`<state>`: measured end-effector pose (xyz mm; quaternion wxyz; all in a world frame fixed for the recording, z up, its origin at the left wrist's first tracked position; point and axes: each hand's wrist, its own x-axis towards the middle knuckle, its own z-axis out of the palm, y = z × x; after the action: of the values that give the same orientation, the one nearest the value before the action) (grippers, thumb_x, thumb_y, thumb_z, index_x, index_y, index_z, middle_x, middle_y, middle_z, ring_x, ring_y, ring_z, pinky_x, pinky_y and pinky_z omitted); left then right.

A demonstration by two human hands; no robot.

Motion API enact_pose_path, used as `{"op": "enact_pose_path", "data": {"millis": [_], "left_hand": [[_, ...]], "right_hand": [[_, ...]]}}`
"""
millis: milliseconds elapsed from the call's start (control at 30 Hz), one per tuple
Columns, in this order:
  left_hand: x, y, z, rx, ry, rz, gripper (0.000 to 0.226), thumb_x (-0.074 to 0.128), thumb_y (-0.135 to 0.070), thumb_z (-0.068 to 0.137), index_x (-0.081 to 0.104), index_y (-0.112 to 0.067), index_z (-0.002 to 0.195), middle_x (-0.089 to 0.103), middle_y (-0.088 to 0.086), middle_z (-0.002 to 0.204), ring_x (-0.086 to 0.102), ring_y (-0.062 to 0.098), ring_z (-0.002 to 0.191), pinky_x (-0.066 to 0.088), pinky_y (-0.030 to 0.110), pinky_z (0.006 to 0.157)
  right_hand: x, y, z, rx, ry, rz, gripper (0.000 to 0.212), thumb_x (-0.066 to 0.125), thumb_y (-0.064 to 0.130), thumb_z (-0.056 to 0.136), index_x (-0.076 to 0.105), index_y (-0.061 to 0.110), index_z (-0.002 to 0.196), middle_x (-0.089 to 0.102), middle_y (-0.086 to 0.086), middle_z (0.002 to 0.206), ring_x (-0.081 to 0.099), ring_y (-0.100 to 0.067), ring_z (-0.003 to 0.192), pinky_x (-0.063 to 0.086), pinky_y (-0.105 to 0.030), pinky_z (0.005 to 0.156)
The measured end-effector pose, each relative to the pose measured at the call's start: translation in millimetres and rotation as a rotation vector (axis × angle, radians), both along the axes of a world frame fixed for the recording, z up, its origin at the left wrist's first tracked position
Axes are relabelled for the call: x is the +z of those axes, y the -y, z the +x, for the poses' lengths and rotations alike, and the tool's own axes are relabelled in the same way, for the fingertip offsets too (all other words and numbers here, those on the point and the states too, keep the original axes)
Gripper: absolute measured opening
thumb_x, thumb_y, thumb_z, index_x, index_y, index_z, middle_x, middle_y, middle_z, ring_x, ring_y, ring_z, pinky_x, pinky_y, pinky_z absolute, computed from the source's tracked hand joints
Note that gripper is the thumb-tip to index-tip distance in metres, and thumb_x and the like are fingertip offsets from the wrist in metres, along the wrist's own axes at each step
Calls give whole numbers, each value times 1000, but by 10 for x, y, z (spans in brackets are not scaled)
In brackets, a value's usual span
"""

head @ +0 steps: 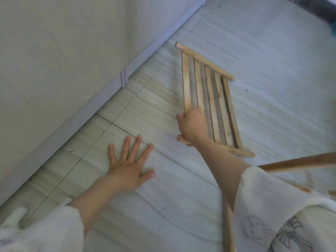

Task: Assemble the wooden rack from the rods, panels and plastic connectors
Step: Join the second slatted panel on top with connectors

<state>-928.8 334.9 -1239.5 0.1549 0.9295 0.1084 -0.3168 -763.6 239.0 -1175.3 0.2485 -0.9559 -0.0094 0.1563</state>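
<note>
A: Where is the slatted panel (211,99) against the fingers?

B: It sits right of centre in the frame, running from upper middle down toward the lower right. The right hand (192,125) grips its near left corner: fingers curled round the outermost slat and the end rod, the thumb showing on the left edge. Five slats run between two round end rods. Whether the far end touches the floor I cannot tell.

A: And the other hand?

B: The left hand (130,164) lies flat on the tiled floor (163,206), lower centre-left, fingers straight and spread wide, holding nothing. It is well apart from the panel.

A: Any writing or labels?

B: None that I can read. The white sleeve (283,220) at the lower right carries a grey line drawing, no letters legible.

A: What else is around?

B: A long wooden rod (298,161) enters from the right edge just below the panel's near end, and another rod (228,230) runs down the bottom edge beside the sleeve. A pale wall with a skirting board (101,99) fills the upper left. The right forearm covers part of the panel's near rod
</note>
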Motion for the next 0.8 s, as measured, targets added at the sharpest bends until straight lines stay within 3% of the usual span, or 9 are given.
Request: {"op": "enact_pose_path", "data": {"millis": [100,167,233,300,367,467,600,700,800], "left_hand": [[86,-52,-7,97,70,-122,64,27,-51,97,-17,-41,143,-40,-8,145,-35,20,136,-20,56,106],[194,-75,-95,299,208,-331,56,32,-33,101,3,-31,149,-20,-5,155,-20,14,142,-12,44,114],[351,-76,-263,464,340,-536,57,36,-22,100,6,-25,149,-14,-7,156,-14,10,143,-4,32,117],[559,-81,-448,479,416,-571,60,37,-23,100,4,-29,149,-15,-14,153,-15,6,142,0,28,117],[791,-87,-607,492,450,-550,59,36,-27,99,5,-30,149,-16,-14,154,-10,6,143,6,28,117],[1291,-4,-834,577,536,-532,59,38,-27,99,9,-26,149,-8,-5,158,2,11,145,13,29,115],[2289,231,-1237,560,714,-529,57,38,-25,99,13,-17,149,8,5,157,10,16,144,12,27,113],[3128,316,-1487,522,791,-507,54,37,-23,100,16,-10,148,14,11,155,15,22,143,13,29,114],[3860,419,-1695,599,855,-555,52,34,-27,101,19,-9,148,18,13,154,22,25,140,20,33,113]], "right_hand": [[309,44,-149,43,25,63,21,44,24,95,44,5,104,54,-8,81,57,-26,69,46,-34,49],[491,95,-265,107,21,58,16,43,22,96,41,7,97,46,-3,71,51,-23,62,38,-29,46],[687,141,-390,161,14,21,14,41,20,97,38,7,94,43,-2,67,46,-19,56,31,-26,42],[936,136,-523,180,14,29,15,41,20,97,40,6,91,47,-4,68,46,-17,51,33,-22,39],[1259,106,-692,177,29,95,18,42,19,96,45,2,90,53,-10,74,53,-23,58,41,-23,47],[1888,131,-1032,172,41,293,22,42,15,94,50,1,80,55,-11,66,56,-25,59,50,-34,58],[2938,314,-1632,204,123,486,18,42,15,94,49,4,82,56,-9,62,54,-16,48,53,-35,61],[3787,502,-2146,265,192,562,26,40,13,95,43,8,70,53,-8,58,51,-9,41,47,-21,47],[4550,778,-2700,344,294,633,26,38,12,96,41,8,71,50,-10,57,43,0,28,34,-11,34]]}}
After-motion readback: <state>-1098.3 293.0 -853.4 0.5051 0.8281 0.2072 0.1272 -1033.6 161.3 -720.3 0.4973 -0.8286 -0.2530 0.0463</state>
